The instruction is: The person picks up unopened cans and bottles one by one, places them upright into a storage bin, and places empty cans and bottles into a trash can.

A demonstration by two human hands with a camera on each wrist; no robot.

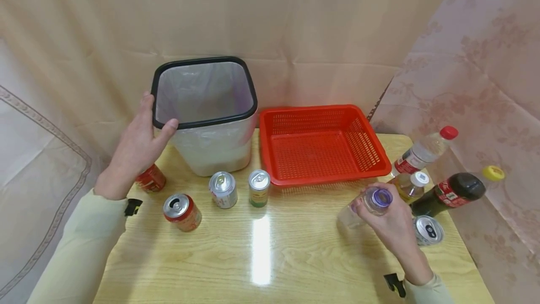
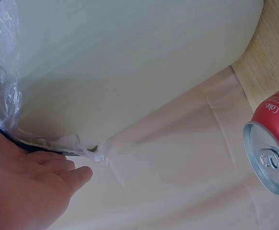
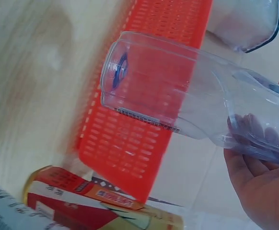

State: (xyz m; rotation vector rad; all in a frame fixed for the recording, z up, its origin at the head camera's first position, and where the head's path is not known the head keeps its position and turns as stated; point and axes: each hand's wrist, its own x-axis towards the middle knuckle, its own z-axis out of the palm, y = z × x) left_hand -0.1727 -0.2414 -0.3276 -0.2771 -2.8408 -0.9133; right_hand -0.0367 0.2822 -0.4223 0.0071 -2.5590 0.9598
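Observation:
My right hand (image 1: 390, 217) grips a clear plastic bottle (image 3: 154, 86) around its upper part. A purple ring circles the bottle's uncapped mouth, and no drink shows inside. In the right wrist view the bottle's base overlaps the red basket (image 3: 125, 148). My left hand (image 1: 137, 142) is spread at the near left corner of a lined trash bin (image 1: 213, 147), thumb along the front rim and fingers along the left side. From the left wrist, the fingers (image 2: 77, 179) lie against the outside of the bin's dark rim (image 2: 22, 143).
Below my left forearm stand a red Coke can (image 1: 152, 179) and an opened red can (image 1: 183, 212). Two more cans, one silver (image 1: 223, 190) and one green-based (image 1: 258, 188), stand before the bin. Right of my right hand are a cola bottle (image 1: 451, 193), other bottles and a silver can (image 1: 428, 230).

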